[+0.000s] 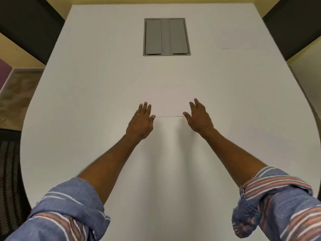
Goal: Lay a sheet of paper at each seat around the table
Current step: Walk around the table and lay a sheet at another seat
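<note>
Head view looks down a white table (104, 101) whose near edge is cut off by the frame. White on white, the sheet of paper (171, 106) between the hands is hard to make out; only its near edge shows as a thin dark line. The left hand (141, 121) and right hand (199, 118) lie spread, fingers apart, at its two near corners, thumbs touching that edge. A second sheet (232, 40) is faintly visible far right. A grey recessed box (166, 37) in the table has two closed lids, so its contents are hidden. Dark chairs (29, 25) are partly cropped.
</note>
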